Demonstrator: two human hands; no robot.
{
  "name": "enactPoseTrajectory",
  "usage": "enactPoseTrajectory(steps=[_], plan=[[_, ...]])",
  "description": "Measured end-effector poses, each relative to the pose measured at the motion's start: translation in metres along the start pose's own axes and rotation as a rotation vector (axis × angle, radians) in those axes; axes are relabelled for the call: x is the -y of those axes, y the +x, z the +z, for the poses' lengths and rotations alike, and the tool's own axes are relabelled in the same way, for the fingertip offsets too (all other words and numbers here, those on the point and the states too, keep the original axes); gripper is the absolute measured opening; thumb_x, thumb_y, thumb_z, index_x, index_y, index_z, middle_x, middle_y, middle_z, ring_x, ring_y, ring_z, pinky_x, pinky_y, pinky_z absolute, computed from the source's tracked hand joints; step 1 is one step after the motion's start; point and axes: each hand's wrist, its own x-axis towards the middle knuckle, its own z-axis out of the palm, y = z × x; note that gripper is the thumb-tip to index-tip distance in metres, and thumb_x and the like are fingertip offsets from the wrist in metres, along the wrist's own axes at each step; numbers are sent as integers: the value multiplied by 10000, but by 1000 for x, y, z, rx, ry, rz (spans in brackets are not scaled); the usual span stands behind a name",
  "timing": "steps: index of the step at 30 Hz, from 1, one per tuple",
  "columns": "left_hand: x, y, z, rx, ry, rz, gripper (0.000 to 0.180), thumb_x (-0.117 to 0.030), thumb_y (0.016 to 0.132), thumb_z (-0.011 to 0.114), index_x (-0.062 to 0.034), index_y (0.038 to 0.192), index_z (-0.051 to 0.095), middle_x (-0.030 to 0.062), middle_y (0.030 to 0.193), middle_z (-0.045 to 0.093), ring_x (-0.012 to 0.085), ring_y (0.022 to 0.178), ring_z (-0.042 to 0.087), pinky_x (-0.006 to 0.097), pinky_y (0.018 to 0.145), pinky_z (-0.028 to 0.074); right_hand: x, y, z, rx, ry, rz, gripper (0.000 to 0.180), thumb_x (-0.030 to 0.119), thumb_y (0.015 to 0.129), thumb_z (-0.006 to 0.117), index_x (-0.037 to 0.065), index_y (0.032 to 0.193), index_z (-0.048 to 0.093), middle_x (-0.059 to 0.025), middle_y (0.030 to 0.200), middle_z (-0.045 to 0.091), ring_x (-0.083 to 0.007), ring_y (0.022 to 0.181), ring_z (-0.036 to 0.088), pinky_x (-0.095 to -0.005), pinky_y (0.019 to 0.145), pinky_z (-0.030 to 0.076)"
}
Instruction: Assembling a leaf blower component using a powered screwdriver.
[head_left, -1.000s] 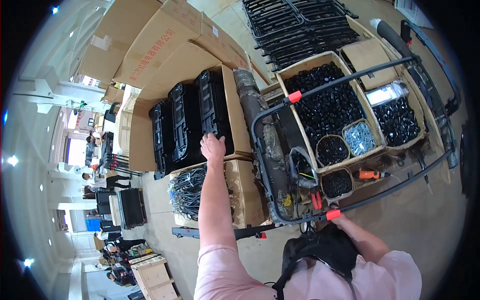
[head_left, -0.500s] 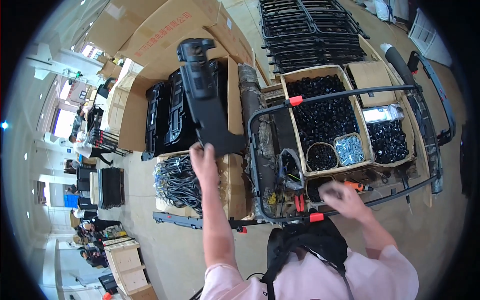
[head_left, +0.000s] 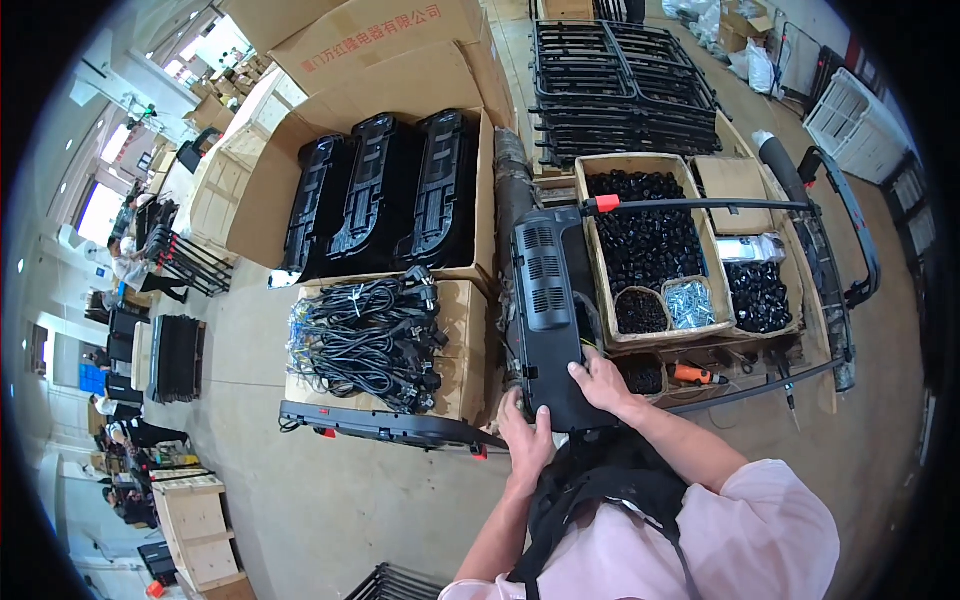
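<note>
Holding a black vented plastic cover [head_left: 548, 275] above the left end of a black tubular frame [head_left: 690, 204].
Pinching the cover's right edge between thumb and fingers of the right hand [head_left: 606, 388]; placing the left hand [head_left: 524, 437] at its lower-left edge, fingers spread, cannot tell whether gripping. Lying between bundled power cords [head_left: 365, 340] and black caps [head_left: 650, 235].

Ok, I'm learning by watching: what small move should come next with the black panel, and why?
Probably nudge the black panel square with the dark frame, because it covers the frame's left end, with the left hand and right hand at its opposite edges; whether it is seated is hidden.
</note>
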Motion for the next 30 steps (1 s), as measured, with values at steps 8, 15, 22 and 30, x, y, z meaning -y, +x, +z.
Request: enactPoseTrajectory(steps=[8, 15, 22, 30], plan=[[29, -3, 16, 139, -168, 1, 667, -85, 1026, 541, 107, 1601, 264, 337, 1599, 390, 469, 1471, 414, 491, 1237, 311, -8, 2, 22, -5, -52, 21, 485, 314, 1041, 578, -32, 1380, 553, -327, 1159, 708, -486, 1135, 670, -538, 984, 521], [24, 2, 15, 219, -223, -41, 606, -83, 1070, 466, 106, 1607, 259, 333, 1604, 391, 437, 1492, 409, 446, 1246, 312, -23, 4, 24, -10, -29, 52, 522, 341, 1032, 602, -17, 1409, 551, -300, 1130, 722, -467, 1099, 688, -516, 966, 533], [7, 16, 10, 58, -17, 54, 598, -97, 1031, 580, 97, 1555, 367, 310, 1520, 478, 434, 1412, 476, 481, 1204, 356, -28, -30, -80, -46, 265, 166, 451, 331, 1020, 666, -8, 1317, 653, -109, 963, 745, -186, 815, 711, -360, 763, 581], [-115, 63, 140, 754, -34, 411, 183, -147, 951, 688, -49, 1098, 735, 159, 1078, 688, 370, 1087, 659, 467, 958, 525, -115, -177, -224, 207, 504, 465, 361, 346, 992, 664, 12, 1067, 782, -39, 818, 718, -105, 664, 659, -264, 582, 493]])
